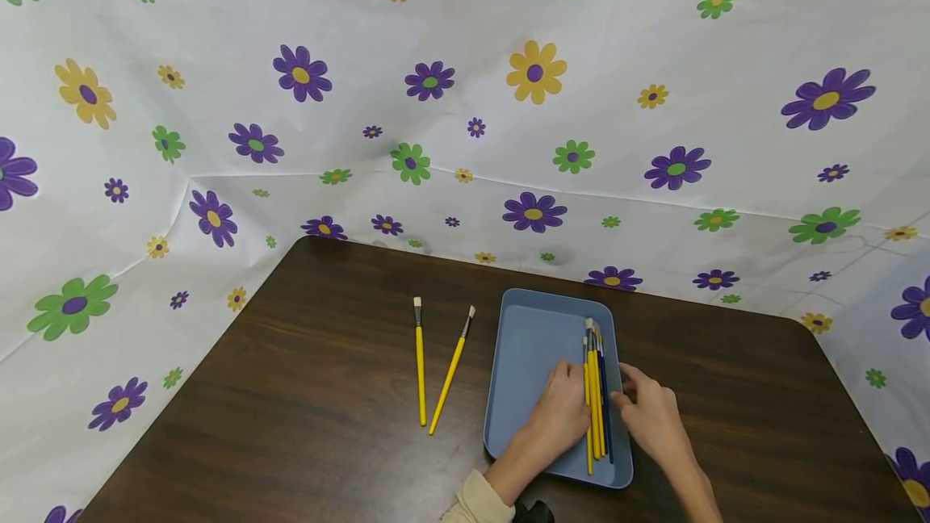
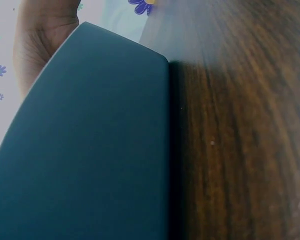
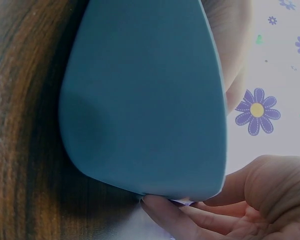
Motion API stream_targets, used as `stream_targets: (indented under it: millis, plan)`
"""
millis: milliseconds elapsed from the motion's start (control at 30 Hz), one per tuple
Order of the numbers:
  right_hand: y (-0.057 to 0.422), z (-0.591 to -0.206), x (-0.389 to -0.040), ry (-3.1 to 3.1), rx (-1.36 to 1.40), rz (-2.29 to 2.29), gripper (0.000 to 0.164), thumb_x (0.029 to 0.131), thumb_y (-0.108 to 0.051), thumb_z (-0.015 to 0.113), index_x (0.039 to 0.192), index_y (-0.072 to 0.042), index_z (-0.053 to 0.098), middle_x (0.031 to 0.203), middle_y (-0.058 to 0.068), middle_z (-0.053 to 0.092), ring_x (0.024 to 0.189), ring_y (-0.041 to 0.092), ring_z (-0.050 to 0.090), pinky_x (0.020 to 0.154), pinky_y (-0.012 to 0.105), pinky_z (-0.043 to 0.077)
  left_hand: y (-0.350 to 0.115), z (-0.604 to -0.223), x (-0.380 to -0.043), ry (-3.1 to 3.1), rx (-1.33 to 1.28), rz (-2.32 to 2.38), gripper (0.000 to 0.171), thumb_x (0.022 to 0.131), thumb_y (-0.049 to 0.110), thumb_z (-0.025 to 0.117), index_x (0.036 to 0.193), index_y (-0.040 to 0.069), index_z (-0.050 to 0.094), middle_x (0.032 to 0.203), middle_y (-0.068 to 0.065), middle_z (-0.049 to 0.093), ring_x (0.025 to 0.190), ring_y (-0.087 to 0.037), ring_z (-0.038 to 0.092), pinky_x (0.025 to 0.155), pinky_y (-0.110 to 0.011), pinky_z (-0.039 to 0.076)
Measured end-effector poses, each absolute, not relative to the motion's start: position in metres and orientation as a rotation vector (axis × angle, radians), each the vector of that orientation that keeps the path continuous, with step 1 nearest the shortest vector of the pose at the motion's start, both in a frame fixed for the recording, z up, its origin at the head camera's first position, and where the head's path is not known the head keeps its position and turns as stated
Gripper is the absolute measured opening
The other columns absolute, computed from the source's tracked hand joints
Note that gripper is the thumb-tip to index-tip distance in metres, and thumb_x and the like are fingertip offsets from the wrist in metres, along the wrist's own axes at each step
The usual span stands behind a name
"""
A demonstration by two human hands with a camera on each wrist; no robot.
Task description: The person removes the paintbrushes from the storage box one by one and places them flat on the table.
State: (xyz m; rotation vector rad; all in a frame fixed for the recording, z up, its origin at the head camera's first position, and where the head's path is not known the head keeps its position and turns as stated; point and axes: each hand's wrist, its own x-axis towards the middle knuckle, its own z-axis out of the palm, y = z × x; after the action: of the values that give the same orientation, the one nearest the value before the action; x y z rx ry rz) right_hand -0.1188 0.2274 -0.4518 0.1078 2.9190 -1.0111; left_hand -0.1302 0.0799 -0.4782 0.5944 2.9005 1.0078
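Several paintbrushes (image 1: 596,402) with yellow and dark blue handles lie bunched lengthwise along the right side of a blue-grey tray (image 1: 534,325), bristles toward the back. My left hand (image 1: 561,412) is inside the tray, its bent fingers right at the left side of the bunch; in the left wrist view the tray wall (image 2: 105,135) hides the fingertips. With thumb and fingers, my right hand (image 1: 651,414) grips the tray's right rim, level with the brushes. The right wrist view has its fingers (image 3: 172,215) against the tray's edge.
Left of the tray, two yellow-handled paintbrushes (image 1: 420,361) lie apart on the dark wooden table (image 1: 305,394). A white cloth (image 1: 465,31) printed with flowers hangs behind the table and along its sides.
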Motion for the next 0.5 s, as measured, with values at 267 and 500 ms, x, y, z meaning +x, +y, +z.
stream_targets:
  millis: [267, 500]
  plan:
    - [0.2282, -0.4516, -0.1187, 2.927, 0.105, -0.998, 0.049, 0.094, 0.003, 0.065, 0.137, 0.019, 0.050, 0.105, 0.034, 0.068, 0.080, 0.030, 0.065, 0.064, 0.040, 0.053, 0.0832, -0.4807, -0.1307, 2.899, 0.577, 0.982, 0.048, 0.087, 0.002, 0.077, 0.132, -0.001, 0.061, 0.108, -0.003, 0.050, 0.096, -0.011, 0.050, 0.083, -0.020, 0.049]
    - [0.2282, -0.4514, -0.1188, 2.927, 0.102, -1.002, 0.048, 0.093, 0.003, 0.065, 0.137, 0.019, 0.051, 0.105, 0.034, 0.069, 0.081, 0.030, 0.067, 0.063, 0.041, 0.053, 0.0871, -0.4804, -0.1303, 2.930, 0.492, 0.892, 0.053, 0.085, 0.005, 0.079, 0.133, -0.001, 0.059, 0.115, -0.006, 0.050, 0.098, -0.014, 0.049, 0.084, -0.021, 0.050]
